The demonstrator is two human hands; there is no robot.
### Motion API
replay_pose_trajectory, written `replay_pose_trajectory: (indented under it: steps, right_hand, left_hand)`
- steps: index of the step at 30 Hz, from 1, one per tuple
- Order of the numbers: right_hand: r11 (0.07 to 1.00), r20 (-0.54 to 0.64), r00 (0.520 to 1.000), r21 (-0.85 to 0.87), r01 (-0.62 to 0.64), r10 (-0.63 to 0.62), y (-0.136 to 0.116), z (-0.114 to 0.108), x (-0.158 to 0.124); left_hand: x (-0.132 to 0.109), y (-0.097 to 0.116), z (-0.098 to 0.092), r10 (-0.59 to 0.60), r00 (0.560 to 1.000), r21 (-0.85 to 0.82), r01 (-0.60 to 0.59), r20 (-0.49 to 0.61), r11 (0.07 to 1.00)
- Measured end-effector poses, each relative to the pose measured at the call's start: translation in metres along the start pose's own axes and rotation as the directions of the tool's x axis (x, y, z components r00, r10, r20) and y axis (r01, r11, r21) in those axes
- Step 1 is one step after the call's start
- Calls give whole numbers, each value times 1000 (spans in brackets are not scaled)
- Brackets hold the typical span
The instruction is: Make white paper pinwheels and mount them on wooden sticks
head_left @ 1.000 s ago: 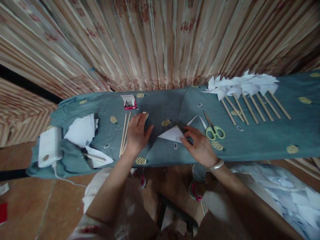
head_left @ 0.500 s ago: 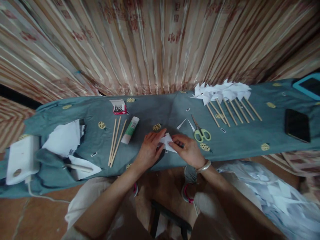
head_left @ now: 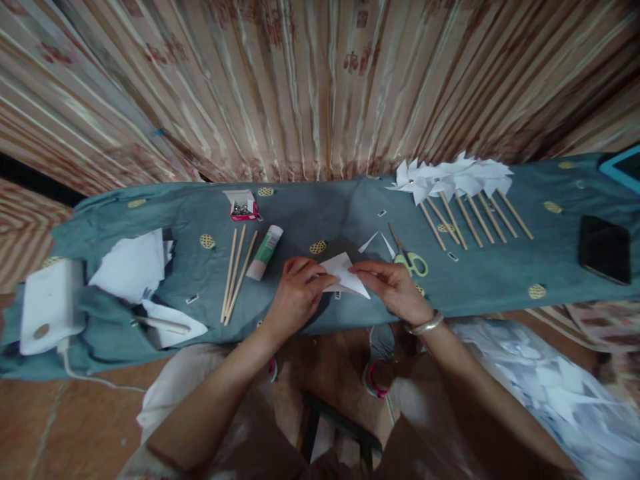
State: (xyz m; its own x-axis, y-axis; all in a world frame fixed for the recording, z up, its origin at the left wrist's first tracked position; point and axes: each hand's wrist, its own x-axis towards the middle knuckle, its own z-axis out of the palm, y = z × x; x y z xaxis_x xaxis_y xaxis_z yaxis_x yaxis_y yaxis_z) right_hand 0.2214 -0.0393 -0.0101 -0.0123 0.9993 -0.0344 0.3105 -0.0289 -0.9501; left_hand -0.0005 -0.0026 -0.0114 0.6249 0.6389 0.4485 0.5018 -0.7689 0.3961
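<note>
A small folded piece of white paper [head_left: 345,273] is held between my two hands above the cloth. My left hand [head_left: 300,287] pinches its left side with thumb and fingers. On the right side, my right hand [head_left: 393,287] grips the paper's edge the same way; a bracelet circles that wrist. Just behind my right hand lie green-handled scissors [head_left: 413,262], partly covered by it. Two thin white paper slivers [head_left: 387,245] rest beside the blades. Left of my left hand is a green and white glue stick [head_left: 265,252], with several wooden sticks [head_left: 233,277] alongside.
Finished paper pinwheels on sticks [head_left: 450,183] lie at the back right. A small red box of metal pins [head_left: 243,210] stands at the back left. A paper stack [head_left: 130,267] and white device [head_left: 53,307] sit far left, a phone [head_left: 605,248] far right.
The paper has opened out from under my fingers and shows more of its surface. My hands have moved slightly apart, both now pinching its sides. The view has shifted a little.
</note>
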Motion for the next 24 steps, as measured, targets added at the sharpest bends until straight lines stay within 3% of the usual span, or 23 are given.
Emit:
replay_pose_trajectory:
  steps: [4, 10, 19, 24]
  right_hand:
    - [997, -54, 998, -67, 27, -30, 6, -1, -5]
    - [975, -157, 977, -188, 114, -144, 8, 4, -14]
    - [769, 1, 937, -571, 287, -349, 14, 4, -24]
    - [637, 81, 893, -673, 376, -442, 15, 3, -25]
  left_hand:
    - [-4, 0, 0, 57, 998, 63, -57, -12, 996]
    - [-6, 5, 1, 91, 992, 128, -103, 92, 986]
    - [-9, 4, 7, 164, 982, 194, -179, 94, 964]
    - [-11, 1, 4, 225, 973, 166, -230, 51, 959]
